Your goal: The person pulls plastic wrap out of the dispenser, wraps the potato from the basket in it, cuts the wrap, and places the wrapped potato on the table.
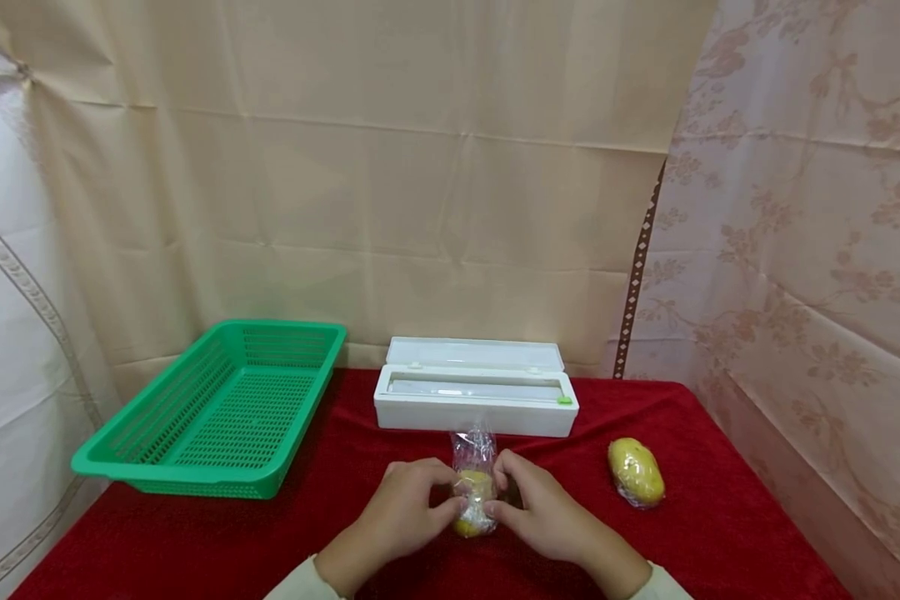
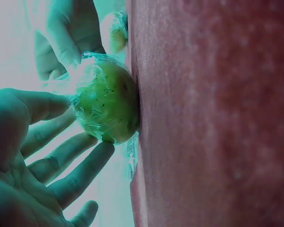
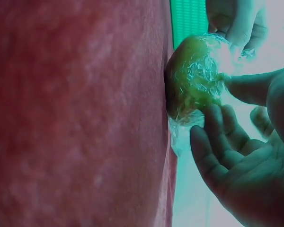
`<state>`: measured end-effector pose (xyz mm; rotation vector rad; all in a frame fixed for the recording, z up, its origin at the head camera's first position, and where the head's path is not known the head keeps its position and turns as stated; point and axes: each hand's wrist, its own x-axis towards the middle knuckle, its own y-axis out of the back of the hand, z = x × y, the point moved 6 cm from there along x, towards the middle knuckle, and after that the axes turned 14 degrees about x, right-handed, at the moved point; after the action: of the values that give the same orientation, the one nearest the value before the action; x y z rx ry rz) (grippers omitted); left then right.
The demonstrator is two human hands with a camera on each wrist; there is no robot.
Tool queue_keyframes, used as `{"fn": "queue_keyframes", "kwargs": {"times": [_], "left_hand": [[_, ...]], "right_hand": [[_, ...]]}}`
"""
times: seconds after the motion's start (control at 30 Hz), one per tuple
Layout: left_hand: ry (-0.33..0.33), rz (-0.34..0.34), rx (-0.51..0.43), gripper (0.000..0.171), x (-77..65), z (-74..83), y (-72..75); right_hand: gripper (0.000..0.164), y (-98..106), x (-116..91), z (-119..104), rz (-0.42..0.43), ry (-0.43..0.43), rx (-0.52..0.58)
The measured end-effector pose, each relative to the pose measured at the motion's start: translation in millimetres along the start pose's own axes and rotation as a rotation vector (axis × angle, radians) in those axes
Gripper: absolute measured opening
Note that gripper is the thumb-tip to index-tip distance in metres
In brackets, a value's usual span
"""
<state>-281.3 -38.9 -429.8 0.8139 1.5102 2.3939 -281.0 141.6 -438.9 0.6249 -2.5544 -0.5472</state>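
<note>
A yellow potato [image 1: 467,527] lies on the red cloth in front of me, partly covered in clear cling film [image 1: 474,450] whose loose end stretches away toward the white box. My left hand [image 1: 412,508] holds it from the left, thumb on the near side and fingertips against the film. From the right, my right hand [image 1: 540,508] grips the same potato, its thumb pressing the film. In the left wrist view, crumpled film gathers on top of the dark-specked potato [image 2: 116,99], beneath both thumbs. The right wrist view shows the right fingertips touching its wrapped side.
A second film-wrapped potato [image 1: 636,472] lies to the right on the red cloth [image 1: 720,517]. Behind the hands stands a white cling film dispenser [image 1: 472,417], lid raised, with a green slider [image 1: 564,401]. A green plastic basket [image 1: 285,450] stands at the left. Curtains hang behind.
</note>
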Motion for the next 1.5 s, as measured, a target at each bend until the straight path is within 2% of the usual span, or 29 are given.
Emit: {"fn": "queue_keyframes", "kwargs": {"times": [0.13,0.3,0.47,0.63,0.77,0.9,1.03,1.17,1.33,1.5], "left_hand": [[0.05,-0.002,-0.055,0.021,0.3,-3.3,-0.3],[0.073,-0.039,-0.137,0.031,0.9,-4.4,-2.4],[0.07,-0.048,-0.157,0.033,0.7,-5.2,-3.8],[0.049,-0.038,-0.177,0.044,0.7,-3.8,-3.2],[0.021,-0.047,-0.093,0.037,0.9,0.3,-1.7],[0.0,-0.042,0.001,0.025,0.6,1.1,-2.1],[0.006,-0.076,-0.017,0.03,1.2,-1.6,-4.4],[-0.004,-0.097,-0.056,0.034,2.1,-2.0,-5.2],[-0.049,-0.102,-0.008,0.026,2.3,1.2,-3.8],[-0.029,-0.131,-0.021,0.025,2.4,-0.4,-3.5]], "right_hand": [[0.033,0,1,-6,0.062,0.054,0.008],[0.035,2,2,-8,0.135,0.051,0.016],[0.03,0,2,-4,0.126,-0.007,0.003],[0.018,0,2,4,0.104,-0.101,0.049],[0.016,0,2,10,0.09,-0.151,0.08],[0.023,1,1,11,0.067,-0.137,0.052],[0.027,1,1,8,0.045,-0.11,0.032],[0.026,0,0,7,0.024,-0.124,0.029],[0.028,1,0,7,0.009,-0.137,0.004],[0.026,3,1,6,0.036,-0.103,-0.024]]}}
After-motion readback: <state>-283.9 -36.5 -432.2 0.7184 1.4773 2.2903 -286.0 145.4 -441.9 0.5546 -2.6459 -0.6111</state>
